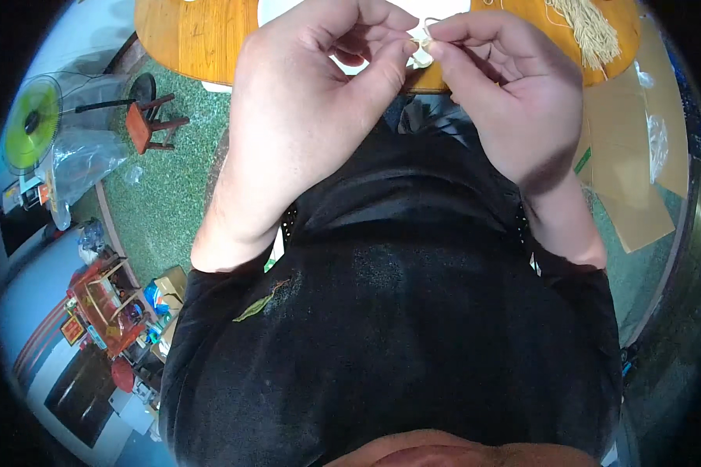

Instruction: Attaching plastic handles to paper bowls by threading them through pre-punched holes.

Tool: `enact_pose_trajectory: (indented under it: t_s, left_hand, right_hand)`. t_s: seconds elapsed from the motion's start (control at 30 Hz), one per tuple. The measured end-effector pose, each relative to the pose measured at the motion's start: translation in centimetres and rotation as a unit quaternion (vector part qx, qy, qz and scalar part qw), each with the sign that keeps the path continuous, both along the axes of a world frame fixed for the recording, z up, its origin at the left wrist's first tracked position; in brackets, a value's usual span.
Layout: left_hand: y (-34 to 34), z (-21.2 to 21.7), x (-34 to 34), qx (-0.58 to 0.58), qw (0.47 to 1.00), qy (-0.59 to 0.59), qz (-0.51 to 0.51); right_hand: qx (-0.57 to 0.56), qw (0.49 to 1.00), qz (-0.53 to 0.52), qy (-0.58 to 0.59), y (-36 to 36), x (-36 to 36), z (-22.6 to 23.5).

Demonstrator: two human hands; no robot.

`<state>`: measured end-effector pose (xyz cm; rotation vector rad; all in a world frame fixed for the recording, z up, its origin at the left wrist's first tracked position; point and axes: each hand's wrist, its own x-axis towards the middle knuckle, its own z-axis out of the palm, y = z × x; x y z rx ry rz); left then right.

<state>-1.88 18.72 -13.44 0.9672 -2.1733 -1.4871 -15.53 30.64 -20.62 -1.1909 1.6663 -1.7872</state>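
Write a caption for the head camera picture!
Both hands pinch a small cream cord piece above a wooden table.

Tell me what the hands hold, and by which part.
Both hands, left hand and right hand, pinch a small cream cord piece between fingertips, at its ends.

Flat brown cardboard sheets [635,156] lie on the green floor at right, a clear plastic bag [657,140] on them. Small coloured boxes [160,300] clutter the lower left.
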Motion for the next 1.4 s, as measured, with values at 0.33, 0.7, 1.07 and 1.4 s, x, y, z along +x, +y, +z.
enact_pose_trajectory:
  t_s: [0.33, 0.7, 1.07, 1.4]
  left_hand:
    - [-1.1, -2.9, -0.7, -0.347, 0.865, 0.299, -0.206]
    - [0.2, -0.5, -0.1, -0.447, 0.883, -0.020, -0.139]
    - [0.2, -0.6, 0.1, -0.157, 0.983, 0.051, -0.080]
    - [-0.5, -1.4, -0.1, -0.240, 0.956, 0.094, -0.141]
  right_hand:
    - [0.090, 0.995, 0.030, -0.018, 0.3, 0.1, 3.4]
    - [0.047, 0.995, 0.017, -0.092, 0.3, 0.6, 2.5]
    - [0.013, 0.987, 0.001, -0.159, 0.0, 0.6, 2.3]
    - [-0.169, 0.965, 0.115, -0.167, -2.3, -1.4, -1.5]
